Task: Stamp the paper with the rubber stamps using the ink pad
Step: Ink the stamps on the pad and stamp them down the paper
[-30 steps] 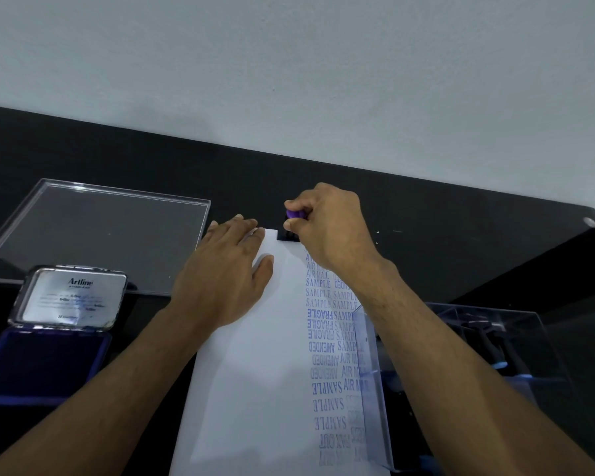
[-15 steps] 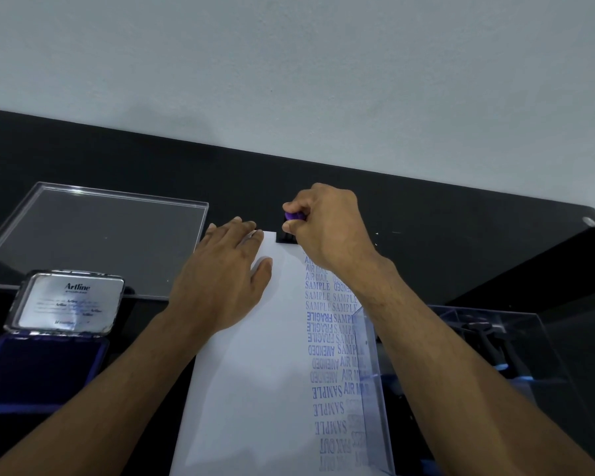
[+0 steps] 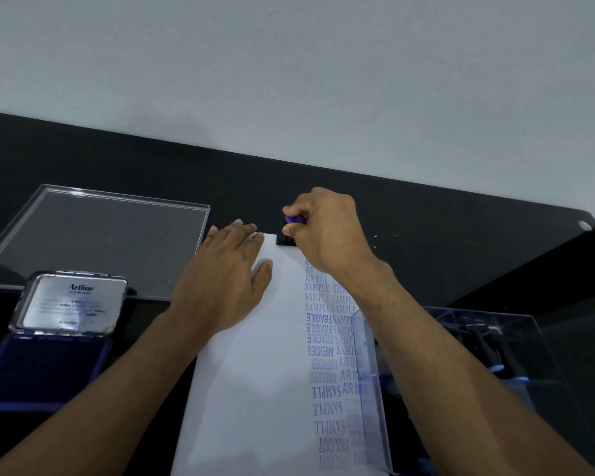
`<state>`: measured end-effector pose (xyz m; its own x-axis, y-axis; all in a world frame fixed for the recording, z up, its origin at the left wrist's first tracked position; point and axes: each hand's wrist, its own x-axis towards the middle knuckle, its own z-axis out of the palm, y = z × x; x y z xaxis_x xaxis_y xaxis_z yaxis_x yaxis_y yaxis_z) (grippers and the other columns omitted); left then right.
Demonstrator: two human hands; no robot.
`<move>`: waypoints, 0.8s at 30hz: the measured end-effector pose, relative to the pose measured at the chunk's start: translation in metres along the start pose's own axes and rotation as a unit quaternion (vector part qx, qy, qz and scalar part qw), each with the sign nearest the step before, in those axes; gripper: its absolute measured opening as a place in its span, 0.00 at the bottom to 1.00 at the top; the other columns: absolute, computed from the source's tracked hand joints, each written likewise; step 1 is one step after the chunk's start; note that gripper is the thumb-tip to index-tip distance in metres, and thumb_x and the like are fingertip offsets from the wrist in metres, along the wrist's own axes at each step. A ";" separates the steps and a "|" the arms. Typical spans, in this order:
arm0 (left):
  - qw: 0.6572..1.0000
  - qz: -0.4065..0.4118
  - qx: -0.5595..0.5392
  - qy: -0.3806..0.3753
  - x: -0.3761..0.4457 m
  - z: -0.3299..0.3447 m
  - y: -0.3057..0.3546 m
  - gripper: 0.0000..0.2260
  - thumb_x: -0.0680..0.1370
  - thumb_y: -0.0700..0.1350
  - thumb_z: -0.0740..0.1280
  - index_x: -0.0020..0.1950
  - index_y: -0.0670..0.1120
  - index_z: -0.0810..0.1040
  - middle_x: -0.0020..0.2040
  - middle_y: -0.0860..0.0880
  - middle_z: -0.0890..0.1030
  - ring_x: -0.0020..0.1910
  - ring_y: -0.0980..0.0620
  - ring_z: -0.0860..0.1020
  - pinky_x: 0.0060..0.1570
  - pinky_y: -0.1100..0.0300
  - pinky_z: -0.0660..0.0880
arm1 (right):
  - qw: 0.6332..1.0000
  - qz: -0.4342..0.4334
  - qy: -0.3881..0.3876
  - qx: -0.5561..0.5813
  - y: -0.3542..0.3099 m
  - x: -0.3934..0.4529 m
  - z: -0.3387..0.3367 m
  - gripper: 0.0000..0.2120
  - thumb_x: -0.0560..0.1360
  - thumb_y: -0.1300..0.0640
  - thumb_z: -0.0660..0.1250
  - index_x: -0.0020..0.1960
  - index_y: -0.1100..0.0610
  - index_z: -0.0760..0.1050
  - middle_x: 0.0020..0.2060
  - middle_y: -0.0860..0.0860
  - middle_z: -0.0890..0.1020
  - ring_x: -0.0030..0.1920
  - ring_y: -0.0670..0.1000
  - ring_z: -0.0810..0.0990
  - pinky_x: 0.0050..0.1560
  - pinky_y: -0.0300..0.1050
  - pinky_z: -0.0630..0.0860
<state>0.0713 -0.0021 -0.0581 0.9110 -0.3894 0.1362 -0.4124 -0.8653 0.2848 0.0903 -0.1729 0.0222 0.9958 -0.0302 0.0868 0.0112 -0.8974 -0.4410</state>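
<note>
Against the pale wall, a black desk (image 3: pixel 426 214) is seen. Nothing much has shifted over the last second: the stamp (image 3: pixel 293 224) is kept gripped in the right hand (image 3: pixel 327 231) at the paper's (image 3: pixel 255 372) far edge, the left hand (image 3: pixel 225 280) laid flat beside it. The impression is judged under way; the ink pad (image 3: pixel 42 365) lies open, left.

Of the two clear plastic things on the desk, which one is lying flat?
The clear lid at the far left, behind the ink pad, lies flat on the desk. The other, the clear box at the right, stands with raised walls and holds spare stamps.
</note>
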 end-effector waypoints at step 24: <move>1.000 -0.009 -0.003 -0.016 -0.002 -0.003 0.002 0.31 0.81 0.61 0.47 0.78 0.45 0.67 0.78 0.47 0.67 0.79 0.47 0.61 0.78 0.46 0.56 | 0.951 0.066 0.209 0.217 0.024 -0.041 -0.013 0.10 0.73 0.57 0.74 0.54 0.49 0.81 0.44 0.45 0.80 0.44 0.47 0.82 0.43 0.47 0.83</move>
<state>0.0689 -0.0025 -0.0545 0.9182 -0.3830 0.1012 -0.3954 -0.8706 0.2928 0.0487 -0.1988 0.0202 0.8693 -0.3837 0.3117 0.0148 -0.6101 -0.7922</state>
